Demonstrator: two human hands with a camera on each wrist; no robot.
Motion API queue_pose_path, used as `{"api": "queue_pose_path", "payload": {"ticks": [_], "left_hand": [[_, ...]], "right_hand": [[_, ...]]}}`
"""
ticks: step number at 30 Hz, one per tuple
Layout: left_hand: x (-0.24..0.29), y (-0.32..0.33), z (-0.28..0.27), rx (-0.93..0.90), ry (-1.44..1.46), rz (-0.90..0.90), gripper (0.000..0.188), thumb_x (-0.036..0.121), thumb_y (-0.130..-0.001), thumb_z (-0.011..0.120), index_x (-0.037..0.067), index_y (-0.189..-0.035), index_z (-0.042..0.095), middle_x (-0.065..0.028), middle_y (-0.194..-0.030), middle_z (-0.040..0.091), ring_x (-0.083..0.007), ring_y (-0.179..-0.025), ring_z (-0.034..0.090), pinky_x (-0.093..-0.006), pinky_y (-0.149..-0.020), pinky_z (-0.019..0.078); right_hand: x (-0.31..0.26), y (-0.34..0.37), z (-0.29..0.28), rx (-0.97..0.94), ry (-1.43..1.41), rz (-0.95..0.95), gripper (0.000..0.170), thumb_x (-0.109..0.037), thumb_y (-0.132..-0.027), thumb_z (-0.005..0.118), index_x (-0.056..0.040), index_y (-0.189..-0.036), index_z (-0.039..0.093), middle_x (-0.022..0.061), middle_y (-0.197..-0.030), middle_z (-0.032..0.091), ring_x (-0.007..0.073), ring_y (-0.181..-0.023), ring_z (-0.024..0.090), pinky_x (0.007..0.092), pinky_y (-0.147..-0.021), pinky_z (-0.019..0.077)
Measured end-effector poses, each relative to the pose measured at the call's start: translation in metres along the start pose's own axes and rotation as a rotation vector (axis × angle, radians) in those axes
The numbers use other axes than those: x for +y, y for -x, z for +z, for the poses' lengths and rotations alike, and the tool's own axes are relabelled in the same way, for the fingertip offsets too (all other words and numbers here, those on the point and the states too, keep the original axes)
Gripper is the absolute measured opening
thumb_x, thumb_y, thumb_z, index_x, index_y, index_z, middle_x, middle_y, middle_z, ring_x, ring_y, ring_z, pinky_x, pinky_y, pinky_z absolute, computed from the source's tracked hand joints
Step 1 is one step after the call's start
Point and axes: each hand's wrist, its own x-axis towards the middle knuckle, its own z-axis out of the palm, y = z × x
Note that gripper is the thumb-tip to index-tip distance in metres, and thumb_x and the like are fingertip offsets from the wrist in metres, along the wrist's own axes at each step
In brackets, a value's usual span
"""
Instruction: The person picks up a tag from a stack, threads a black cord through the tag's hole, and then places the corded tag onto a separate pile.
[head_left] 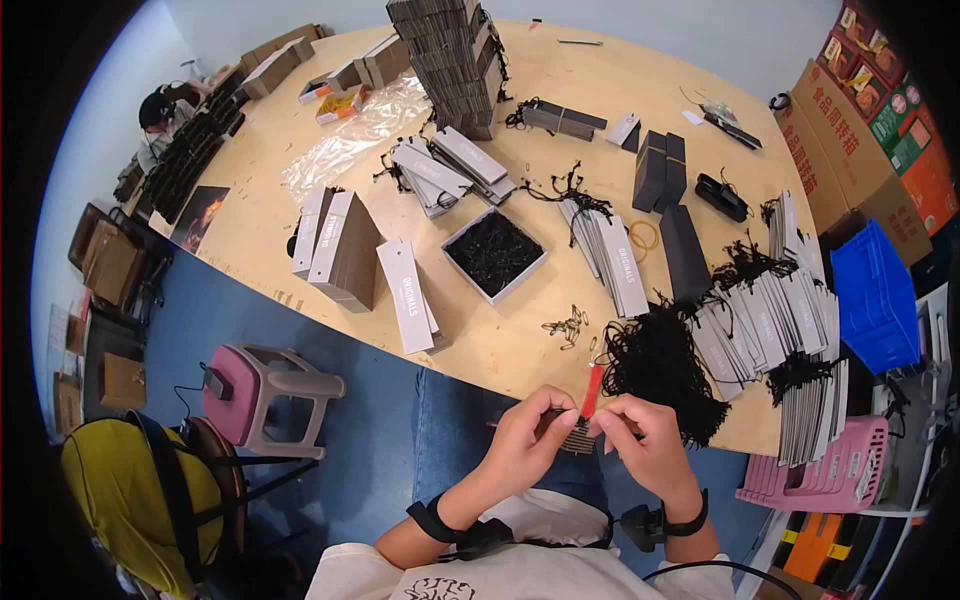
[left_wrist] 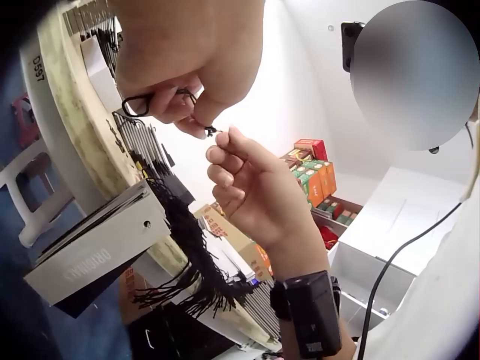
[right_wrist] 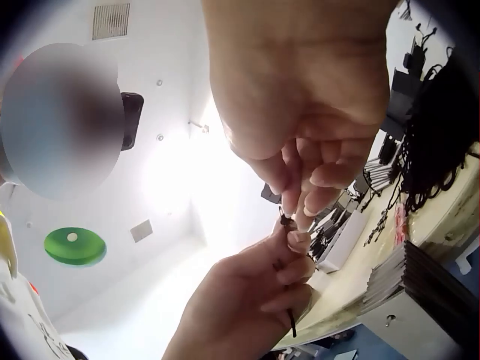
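My left hand [head_left: 528, 440] and right hand [head_left: 652, 440] meet in front of my body at the table's near edge. Fingertips of the left hand pinch a thin black cord [left_wrist: 212, 131], part of which hangs as a loop beside those fingers. Thumb and forefinger of the right hand pinch a small dark end of it, close against the left fingertips. In the right wrist view a straight cord end [right_wrist: 293, 324] sticks out below the left hand. Just beyond the hands lies a red-handled tool [head_left: 592, 392]. A stack of grey tags [right_wrist: 409, 326] is below them, partly hidden.
A heap of black cords [head_left: 665, 375] lies right of the hands, with fanned tags marked ORIGINALS [head_left: 765, 325] beyond. A box [head_left: 470, 283] of small black pieces sits mid-table, near loose metal clips [head_left: 568, 327]. Tall tag stacks [head_left: 450, 75] stand farther back; a blue crate [head_left: 878, 297] is at right.
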Motion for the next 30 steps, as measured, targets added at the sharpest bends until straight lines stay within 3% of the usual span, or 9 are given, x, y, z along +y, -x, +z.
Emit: {"api": "queue_pose_path", "payload": {"ticks": [6,16,18,19,21,24,30], "left_hand": [[0.001,0.0,0.001,0.004,0.006,0.047,0.009,0.01,-0.099,0.06,0.002,-0.1,0.056,0.0025,-0.085,0.056,-0.0009,-0.072,0.045,-0.0175,-0.062,0.0373],[0.003,0.002,0.001,0.025,-0.191,0.128,0.01,0.01,-0.098,0.061,0.001,-0.099,0.057,0.0017,-0.085,0.058,-0.0013,-0.071,0.046,-0.0173,-0.062,0.0382],[0.002,0.003,0.001,-0.051,0.018,-0.038,0.01,0.011,-0.1,0.059,0.001,-0.101,0.057,0.0011,-0.089,0.059,-0.0027,-0.076,0.051,-0.0187,-0.068,0.0426],[-0.001,0.002,0.0,-0.052,0.019,-0.039,0.01,0.011,-0.1,0.059,0.001,-0.101,0.057,0.0011,-0.089,0.059,-0.0027,-0.076,0.051,-0.0187,-0.068,0.0426],[-0.006,0.001,-0.002,-0.147,0.302,-0.145,0.012,0.013,-0.101,0.057,0.001,-0.105,0.056,0.0,-0.096,0.059,-0.0056,-0.085,0.055,-0.0218,-0.078,0.0464],[-0.003,0.001,-0.005,-0.232,0.417,-0.156,0.013,0.013,-0.102,0.055,0.0,-0.107,0.056,-0.0007,-0.097,0.058,-0.0062,-0.088,0.055,-0.0229,-0.081,0.0467],[0.002,0.003,-0.012,-0.277,0.293,-0.124,0.015,0.013,-0.102,0.055,0.0,-0.107,0.055,-0.0025,-0.097,0.058,-0.0078,-0.089,0.057,-0.0234,-0.082,0.0473]], "right_hand": [[-0.002,-0.001,0.003,0.026,0.083,-0.073,0.009,-0.005,-0.089,0.068,0.0004,-0.096,0.068,0.0074,-0.079,0.066,0.0122,-0.062,0.059,0.0247,-0.056,0.0468],[-0.006,-0.001,0.006,0.068,0.388,-0.303,0.011,-0.002,-0.082,0.07,-0.0026,-0.091,0.064,0.0098,-0.073,0.062,0.0241,-0.061,0.061,0.0325,-0.056,0.0476],[-0.005,0.0,0.006,0.073,0.435,-0.327,0.012,-0.002,-0.08,0.07,-0.0036,-0.089,0.062,0.0093,-0.072,0.061,0.025,-0.062,0.061,0.0336,-0.055,0.048],[-0.002,0.0,0.007,0.084,0.461,-0.363,0.013,-0.002,-0.079,0.071,-0.0047,-0.088,0.061,0.0088,-0.072,0.06,0.0251,-0.061,0.061,0.0343,-0.055,0.048],[-0.002,0.0,0.006,0.095,0.486,-0.399,0.015,-0.002,-0.078,0.071,-0.0057,-0.087,0.06,0.0082,-0.073,0.06,0.0253,-0.061,0.061,0.0351,-0.055,0.0479],[-0.004,0.0,0.004,0.067,0.507,-0.433,0.015,-0.003,-0.078,0.07,-0.0065,-0.086,0.058,0.0076,-0.075,0.06,0.0261,-0.062,0.061,0.0359,-0.054,0.0472],[-0.009,-0.001,0.0,0.022,0.532,-0.514,0.016,0.002,-0.078,0.069,-0.0037,-0.088,0.058,0.0089,-0.075,0.061,0.0248,-0.06,0.06,0.0328,-0.05,0.0454]]}}
